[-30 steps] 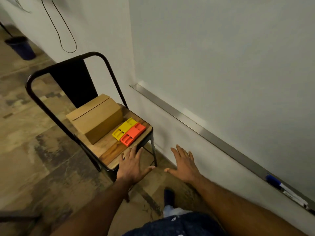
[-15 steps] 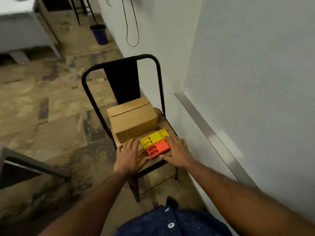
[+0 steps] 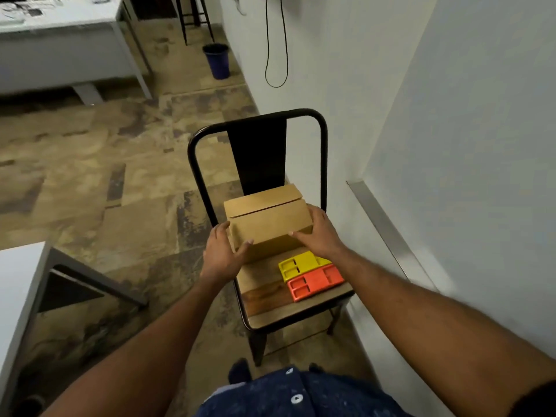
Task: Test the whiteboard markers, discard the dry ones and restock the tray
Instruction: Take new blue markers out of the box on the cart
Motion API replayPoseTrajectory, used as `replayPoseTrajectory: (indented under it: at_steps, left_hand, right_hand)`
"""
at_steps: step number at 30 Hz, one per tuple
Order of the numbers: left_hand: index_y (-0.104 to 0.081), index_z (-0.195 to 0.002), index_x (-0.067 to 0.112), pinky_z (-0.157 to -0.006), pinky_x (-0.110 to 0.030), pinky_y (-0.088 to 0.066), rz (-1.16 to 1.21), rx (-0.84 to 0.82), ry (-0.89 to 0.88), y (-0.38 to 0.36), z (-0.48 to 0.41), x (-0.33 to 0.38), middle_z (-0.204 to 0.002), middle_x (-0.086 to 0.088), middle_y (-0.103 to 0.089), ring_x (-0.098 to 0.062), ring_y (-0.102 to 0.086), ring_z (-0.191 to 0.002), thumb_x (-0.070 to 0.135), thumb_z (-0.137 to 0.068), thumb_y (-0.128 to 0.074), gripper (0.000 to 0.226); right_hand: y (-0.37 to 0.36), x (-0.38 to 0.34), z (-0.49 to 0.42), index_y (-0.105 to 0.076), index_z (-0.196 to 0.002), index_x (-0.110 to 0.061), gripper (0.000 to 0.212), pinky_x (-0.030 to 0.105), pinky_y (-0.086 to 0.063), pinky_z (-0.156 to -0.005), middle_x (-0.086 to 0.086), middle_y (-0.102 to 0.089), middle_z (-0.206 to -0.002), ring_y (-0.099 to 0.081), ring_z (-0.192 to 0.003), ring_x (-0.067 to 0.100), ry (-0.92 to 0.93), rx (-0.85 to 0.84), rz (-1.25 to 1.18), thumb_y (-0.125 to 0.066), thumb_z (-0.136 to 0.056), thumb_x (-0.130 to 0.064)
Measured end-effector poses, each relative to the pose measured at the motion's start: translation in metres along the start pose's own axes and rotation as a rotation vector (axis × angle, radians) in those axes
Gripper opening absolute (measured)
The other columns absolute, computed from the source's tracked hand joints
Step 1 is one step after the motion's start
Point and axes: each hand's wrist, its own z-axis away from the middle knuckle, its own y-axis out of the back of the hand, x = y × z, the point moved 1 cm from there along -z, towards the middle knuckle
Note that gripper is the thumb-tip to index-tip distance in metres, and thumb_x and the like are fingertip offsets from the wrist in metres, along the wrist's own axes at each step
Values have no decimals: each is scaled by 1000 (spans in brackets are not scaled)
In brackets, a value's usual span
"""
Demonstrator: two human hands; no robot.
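Note:
A closed brown cardboard box (image 3: pixel 267 218) sits on the wooden seat of a black metal chair (image 3: pixel 301 308). My left hand (image 3: pixel 222 254) grips its near left corner, thumb on the front face. My right hand (image 3: pixel 322 233) grips its right end, fingers over the top edge. In front of the box lie a yellow plastic holder (image 3: pixel 298 264) and an orange plastic holder (image 3: pixel 316 281), side by side. The whiteboard (image 3: pixel 481 145) fills the right, with its metal marker tray (image 3: pixel 382 224) along the bottom edge. No markers show.
A dark blue bin (image 3: pixel 217 60) stands on the floor by the wall, far behind the chair. A black cable (image 3: pixel 276 55) hangs on the wall. A white table (image 3: pixel 60 28) is at top left and another table's corner (image 3: pixel 21 284) at left.
My view swung left from the whiteboard tray to the chair. Both hands moved forward from the seat's front edge and took hold of the cardboard box.

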Motion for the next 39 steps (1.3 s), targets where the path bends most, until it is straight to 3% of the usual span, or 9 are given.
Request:
replayPoseTrajectory:
  at_steps: [6, 12, 15, 19, 23, 30, 33, 35, 39]
  left_hand:
    - [-22, -150, 25, -106, -49, -45, 77, -146, 2, 7, -18, -8, -149, -6, -44, -26, -45, -134, 58, -85, -61, 82]
    - [-36, -143, 28, -94, -43, -53, 116, 9, -139, 24, -18, -10, -134, 2, -59, -17, -56, -120, 50, -92, -57, 59]
    - [-49, -134, 26, -78, -31, -54, 255, 41, -171, 34, -21, -7, -107, 8, -66, -7, -63, -96, 42, -97, -53, 41]
    - [-66, -104, 24, -67, -29, -49, 390, -119, -220, 43, -33, -7, -84, 5, -67, -3, -62, -72, 30, -100, -51, 17]
    - [-67, -101, 27, -77, -32, -56, 292, -328, -254, 38, -41, -9, -95, 7, -68, -2, -64, -83, 30, -94, -62, 9]
    - [-48, -136, 30, -112, -48, -29, -207, -339, -501, 22, -44, -13, -147, 6, -39, -17, -33, -137, 72, -80, -55, 71]
    - [-27, -149, 32, -119, -52, -7, -353, -345, -453, 19, -43, -14, -162, -3, -14, -26, -7, -150, 77, -75, -57, 93]
    - [-15, -153, 33, -120, -51, 1, -393, -334, -399, 15, -43, -16, -164, -6, -1, -28, 7, -151, 83, -67, -58, 109]
    - [4, -154, 34, -120, -56, -5, -424, -329, -287, 4, -48, -16, -160, -5, 28, -28, 21, -148, 86, -49, -68, 138]
  right_hand:
    - [-12, -3, -16, -24, -150, -22, 92, 26, -41, -95, 2, -41, -147, -49, -122, 18, -97, -11, -58, -79, -78, -39]
    - [-19, -24, -17, -37, -140, -25, 68, 40, -52, -94, -4, -55, -121, -57, -110, 20, -180, 180, -259, -72, -84, -43]
    - [-11, -40, -15, -46, -134, -20, 47, 33, -52, -81, -2, -58, -112, -59, -104, 20, -220, 317, -373, -56, -96, -45]
    - [4, -47, -14, -68, -99, -12, 41, 22, -44, -72, -1, -69, -92, -61, -89, 12, -220, 386, -434, -46, -100, -47]
    - [13, -36, -10, -70, -98, -12, 22, 24, -48, -72, -2, -69, -92, -63, -90, 13, -210, 331, -239, -66, -91, -33]
    - [7, -25, 12, -59, -126, -13, 45, 7, -39, -79, -3, -63, -118, -55, -106, 5, -91, 214, -60, -74, -86, -26]
    - [-1, -9, 18, -50, -136, -18, 60, 33, -44, -100, -1, -56, -132, -49, -118, 11, -4, 150, 119, -72, -84, -38]
    - [-8, 4, 22, -39, -143, -22, 71, 46, -35, -111, 1, -45, -144, -41, -132, 17, 8, 71, 232, -71, -84, -45]
    - [-18, 19, 26, -27, -150, -26, 85, 44, -22, -117, 0, -24, -158, -24, -144, 20, -32, 18, 288, -74, -81, -44]
